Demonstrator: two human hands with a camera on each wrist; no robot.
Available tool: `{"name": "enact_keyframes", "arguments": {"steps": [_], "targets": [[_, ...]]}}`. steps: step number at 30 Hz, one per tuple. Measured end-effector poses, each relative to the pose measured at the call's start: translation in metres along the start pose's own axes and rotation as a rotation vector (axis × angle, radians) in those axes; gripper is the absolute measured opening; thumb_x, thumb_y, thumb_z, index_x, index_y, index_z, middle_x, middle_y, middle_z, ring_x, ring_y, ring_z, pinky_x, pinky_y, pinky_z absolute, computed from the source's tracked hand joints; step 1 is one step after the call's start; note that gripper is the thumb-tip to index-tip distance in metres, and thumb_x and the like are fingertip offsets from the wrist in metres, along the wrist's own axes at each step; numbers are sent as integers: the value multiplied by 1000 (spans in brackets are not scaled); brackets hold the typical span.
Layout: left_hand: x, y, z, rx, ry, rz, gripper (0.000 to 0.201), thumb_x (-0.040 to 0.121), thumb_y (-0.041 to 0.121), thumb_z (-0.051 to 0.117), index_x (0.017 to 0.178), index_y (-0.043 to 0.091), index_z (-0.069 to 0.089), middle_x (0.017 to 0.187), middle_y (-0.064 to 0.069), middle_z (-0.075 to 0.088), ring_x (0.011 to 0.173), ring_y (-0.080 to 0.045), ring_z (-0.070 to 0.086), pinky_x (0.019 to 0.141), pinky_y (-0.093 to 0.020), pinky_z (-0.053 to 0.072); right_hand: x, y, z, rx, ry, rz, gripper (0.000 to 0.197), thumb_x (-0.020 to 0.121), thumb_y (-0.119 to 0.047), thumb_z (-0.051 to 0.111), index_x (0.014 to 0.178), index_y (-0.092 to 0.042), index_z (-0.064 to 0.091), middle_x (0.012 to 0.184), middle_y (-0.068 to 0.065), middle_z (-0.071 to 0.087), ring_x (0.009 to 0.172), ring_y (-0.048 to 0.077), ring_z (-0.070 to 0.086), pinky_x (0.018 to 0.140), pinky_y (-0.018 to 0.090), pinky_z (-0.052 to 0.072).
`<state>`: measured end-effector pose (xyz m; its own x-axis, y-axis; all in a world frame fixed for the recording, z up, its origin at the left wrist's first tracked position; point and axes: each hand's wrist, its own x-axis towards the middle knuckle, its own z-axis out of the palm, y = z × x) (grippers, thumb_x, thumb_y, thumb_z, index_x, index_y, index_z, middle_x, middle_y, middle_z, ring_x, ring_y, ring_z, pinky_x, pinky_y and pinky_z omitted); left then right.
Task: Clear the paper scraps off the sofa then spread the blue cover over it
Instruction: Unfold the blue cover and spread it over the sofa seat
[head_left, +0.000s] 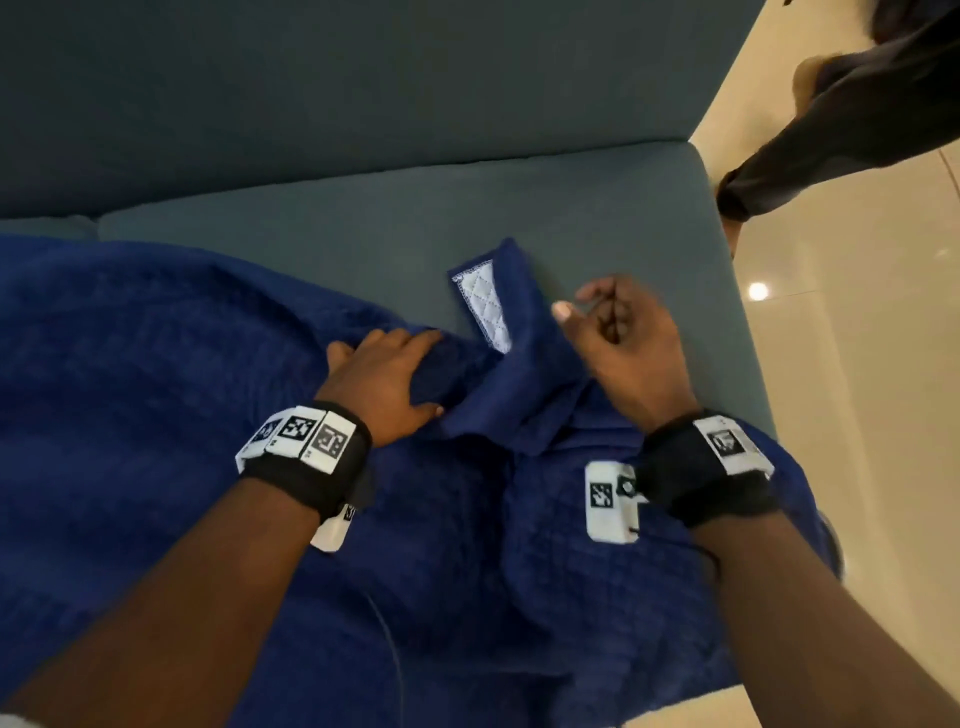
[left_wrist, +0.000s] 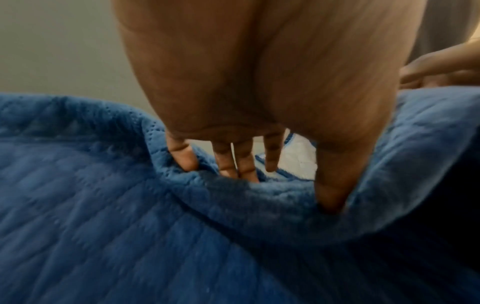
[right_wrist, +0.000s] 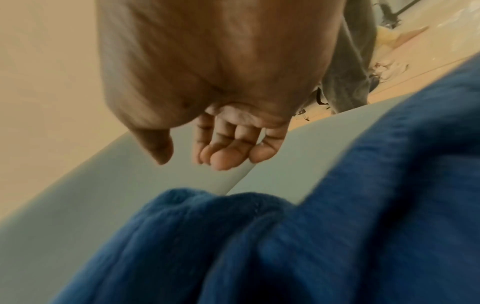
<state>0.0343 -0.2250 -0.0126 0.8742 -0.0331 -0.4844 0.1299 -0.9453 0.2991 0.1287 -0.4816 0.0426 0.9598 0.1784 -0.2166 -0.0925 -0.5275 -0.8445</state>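
Observation:
The blue quilted cover (head_left: 156, 364) lies bunched over the left and front of the grey-teal sofa seat (head_left: 623, 208). One corner flap (head_left: 483, 306) is folded back and shows its white underside. My left hand (head_left: 439, 374) lies on the cover just left of the flap. In the left wrist view its fingers (left_wrist: 244, 164) are straight, and they and the thumb sink into a fold of the cover (left_wrist: 103, 205). My right hand (head_left: 584, 312) hovers right of the flap, fingers loosely curled and holding nothing. The right wrist view shows that hand (right_wrist: 192, 160) above the bare seat (right_wrist: 130, 195).
The sofa backrest (head_left: 363, 78) rises behind the seat. The seat's right end borders a cream tiled floor (head_left: 857, 364). Another person's legs in dark trousers (head_left: 831, 130) stand there at the upper right. No paper scraps show on the seat.

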Motion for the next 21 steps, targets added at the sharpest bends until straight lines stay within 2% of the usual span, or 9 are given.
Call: {"name": "enact_keyframes", "arguments": {"steps": [2, 5, 7, 9, 11, 13, 16, 18, 21], "targets": [[-6, 0, 12, 43, 17, -23, 99, 74, 61, 69, 158, 35, 22, 137, 2, 50, 127, -27, 46, 87, -44, 29, 20, -4, 13, -186, -157, 69, 71, 76, -60, 84, 132, -30, 52, 81, 2, 70, 72, 8, 66, 74, 24, 52], [-9, 0, 20, 53, 56, -29, 114, 69, 58, 74, 161, 35, 10, 133, 1, 51, 121, -27, 48, 83, -43, 28, 32, -9, 37, -451, -474, 149, 115, 68, -69, 85, 158, -25, 30, 144, 8, 62, 129, 22, 60, 108, 33, 46], [-8, -3, 17, 7, 48, -37, 128, 65, 59, 78, 161, 35, -5, 128, -1, 57, 117, -29, 53, 84, -44, 34, 32, -5, 55, -549, -547, 69, 81, 82, -52, 82, 148, -19, 48, 145, 8, 61, 132, 29, 58, 107, 33, 45], [-4, -7, 9, -37, 14, -74, 136, 64, 62, 80, 160, 34, -12, 124, -5, 62, 116, -31, 58, 87, -47, 41, 31, -3, 61, -632, -545, -25, 36, 93, -31, 72, 126, -18, 66, 117, 11, 74, 108, 33, 70, 93, 40, 54], [-3, -12, -5, 31, 45, -115, 135, 60, 70, 81, 162, 30, 1, 133, -11, 55, 124, -34, 52, 92, -51, 42, 32, -4, 53, -503, -522, 47, 14, 99, -23, 63, 110, -17, 67, 84, 8, 73, 72, 22, 72, 72, 37, 60], [-1, -20, -18, 155, 160, -109, 133, 54, 76, 81, 161, 26, 18, 141, -13, 42, 129, -35, 40, 96, -52, 38, 34, -8, 33, -268, -434, 176, 4, 104, -23, 58, 107, -20, 59, 66, 1, 66, 49, 15, 66, 57, 30, 57], [15, -33, -32, 102, 178, 4, 132, 63, 72, 78, 162, 32, 1, 161, -10, 28, 150, -30, 25, 113, -62, 22, 52, -10, -14, 21, -161, 223, 9, 108, -21, 54, 98, -19, 55, 61, 0, 65, 47, 20, 66, 59, 42, 58], [32, -40, -40, -47, 96, -1, 112, 82, 71, 61, 160, 35, -11, 161, -9, 38, 151, -26, 30, 119, -61, 13, 72, -10, -58, 171, 68, 199, 10, 109, -19, 50, 100, -17, 53, 64, 1, 66, 47, 16, 67, 51, 38, 57], [55, -47, -62, -126, 166, -76, 88, 91, 75, 38, 161, 30, 9, 155, -9, 47, 143, -30, 43, 115, -56, 22, 100, -11, -113, 255, 315, 169, 14, 112, -26, 44, 98, -24, 42, 68, 1, 73, 58, 11, 74, 53, 29, 55]]}}
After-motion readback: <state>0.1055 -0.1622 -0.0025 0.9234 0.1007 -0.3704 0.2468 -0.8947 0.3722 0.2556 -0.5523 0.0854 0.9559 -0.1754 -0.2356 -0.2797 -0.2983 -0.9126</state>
